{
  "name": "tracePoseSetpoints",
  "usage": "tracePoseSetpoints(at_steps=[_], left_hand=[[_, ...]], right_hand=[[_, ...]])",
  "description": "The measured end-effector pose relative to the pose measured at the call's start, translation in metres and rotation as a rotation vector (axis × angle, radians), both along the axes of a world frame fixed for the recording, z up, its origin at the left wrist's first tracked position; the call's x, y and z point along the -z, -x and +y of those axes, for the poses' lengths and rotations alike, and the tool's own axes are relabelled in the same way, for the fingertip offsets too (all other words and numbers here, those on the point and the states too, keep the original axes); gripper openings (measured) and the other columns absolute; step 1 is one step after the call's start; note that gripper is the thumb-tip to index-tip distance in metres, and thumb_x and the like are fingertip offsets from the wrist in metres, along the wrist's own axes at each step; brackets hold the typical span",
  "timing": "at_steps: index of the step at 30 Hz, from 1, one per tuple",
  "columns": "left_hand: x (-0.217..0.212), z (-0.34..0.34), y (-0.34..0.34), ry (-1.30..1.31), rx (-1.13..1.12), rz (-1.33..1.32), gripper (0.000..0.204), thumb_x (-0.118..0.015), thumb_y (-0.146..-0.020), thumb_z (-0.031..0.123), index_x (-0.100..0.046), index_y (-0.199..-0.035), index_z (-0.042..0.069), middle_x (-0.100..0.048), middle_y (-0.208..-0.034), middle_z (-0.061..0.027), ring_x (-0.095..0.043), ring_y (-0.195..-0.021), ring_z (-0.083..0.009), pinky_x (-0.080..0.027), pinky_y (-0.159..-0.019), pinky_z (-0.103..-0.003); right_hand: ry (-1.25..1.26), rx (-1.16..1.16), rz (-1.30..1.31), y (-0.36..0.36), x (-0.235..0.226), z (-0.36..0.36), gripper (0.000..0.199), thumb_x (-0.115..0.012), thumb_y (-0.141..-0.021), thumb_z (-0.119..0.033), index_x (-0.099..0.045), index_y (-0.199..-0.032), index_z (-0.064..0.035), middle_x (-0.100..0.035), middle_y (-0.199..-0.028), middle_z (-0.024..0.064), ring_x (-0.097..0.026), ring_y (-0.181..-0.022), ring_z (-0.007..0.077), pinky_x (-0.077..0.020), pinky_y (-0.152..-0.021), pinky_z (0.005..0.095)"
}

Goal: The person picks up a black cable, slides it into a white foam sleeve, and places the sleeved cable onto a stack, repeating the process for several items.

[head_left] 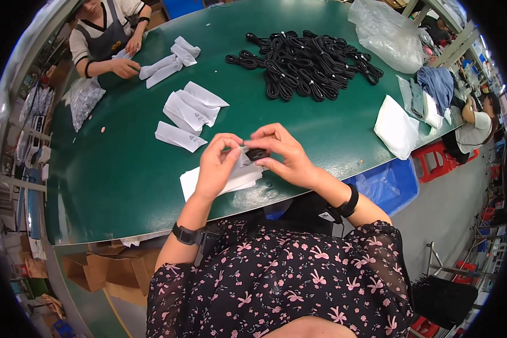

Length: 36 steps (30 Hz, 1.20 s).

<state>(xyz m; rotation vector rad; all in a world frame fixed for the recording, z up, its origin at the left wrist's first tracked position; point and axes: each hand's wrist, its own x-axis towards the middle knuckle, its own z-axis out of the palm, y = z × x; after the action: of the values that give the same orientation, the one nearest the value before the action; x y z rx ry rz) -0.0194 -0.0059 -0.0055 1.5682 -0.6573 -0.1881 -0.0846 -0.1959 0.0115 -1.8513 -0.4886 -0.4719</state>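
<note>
Sliding a black cable bundle into a white pouch

Left hand (217, 163) is pinching the pouch (243, 156) mouth; right hand (281, 152) fingers are gripping the cable bundle (257, 153) above the pouch stack (231, 181). Holding the mouth wide should be easing entry.

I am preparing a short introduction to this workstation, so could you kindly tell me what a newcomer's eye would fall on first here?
First, the big heap of coiled black cables at the far middle of the green table. Nearer, the left hand and right hand together hold a small black part at a white pouch, above a stack of white pouches at the table's near edge. More white pouches lie scattered toward a co-worker at far left.
</note>
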Motion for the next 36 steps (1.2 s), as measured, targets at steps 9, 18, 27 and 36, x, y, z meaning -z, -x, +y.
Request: tracePoseSetpoints(at_steps=[9,18,27,36], left_hand=[[-0.031,0.036,-0.087,0.3,-0.296,0.065,0.022,-0.061,-0.092,0.015,-0.06,-0.109,0.001,-0.062,-0.11,-0.0072,-0.06,-0.096,-0.0172,-0.047,-0.081,-0.029],[0.023,-0.002,0.014,-0.459,-0.064,-0.342,0.017,-0.07,-0.082,0.007,-0.062,-0.096,0.002,-0.059,-0.096,-0.0087,-0.061,-0.088,-0.0214,-0.048,-0.074,-0.034],[0.041,-0.01,0.023,-0.55,-0.167,-0.46,0.012,-0.068,-0.08,0.004,-0.059,-0.085,0.001,-0.057,-0.079,-0.0101,-0.057,-0.073,-0.0219,-0.046,-0.063,-0.033],[0.032,-0.007,0.022,-0.365,-0.199,-0.021,0.008,-0.063,-0.086,0.004,-0.057,-0.087,-0.001,-0.06,-0.08,-0.0095,-0.055,-0.068,-0.0174,-0.046,-0.066,-0.03]], right_hand=[[0.531,0.711,-0.125,-0.1,0.019,-0.078,0.034,-0.065,-0.086,-0.011,-0.06,-0.118,-0.0072,-0.057,-0.111,0.0173,-0.058,-0.099,0.0333,-0.05,-0.082,0.0406],[0.875,0.796,0.12,-0.137,0.06,-0.118,0.03,-0.065,-0.084,-0.019,-0.061,-0.111,-0.0041,-0.06,-0.103,0.0218,-0.058,-0.095,0.0375,-0.0499,-0.083,0.0451],[0.24,0.665,0.105,-0.074,0.057,-0.094,0.024,-0.053,-0.091,-0.014,-0.062,-0.106,0.0018,-0.058,-0.093,0.0199,-0.06,-0.081,0.0341,-0.0498,-0.074,0.0435],[0.301,0.195,0.254,0.028,0.024,-0.039,0.024,-0.052,-0.09,-0.008,-0.063,-0.11,-0.0005,-0.055,-0.088,0.0149,-0.059,-0.07,0.0307,-0.0489,-0.069,0.0392]])
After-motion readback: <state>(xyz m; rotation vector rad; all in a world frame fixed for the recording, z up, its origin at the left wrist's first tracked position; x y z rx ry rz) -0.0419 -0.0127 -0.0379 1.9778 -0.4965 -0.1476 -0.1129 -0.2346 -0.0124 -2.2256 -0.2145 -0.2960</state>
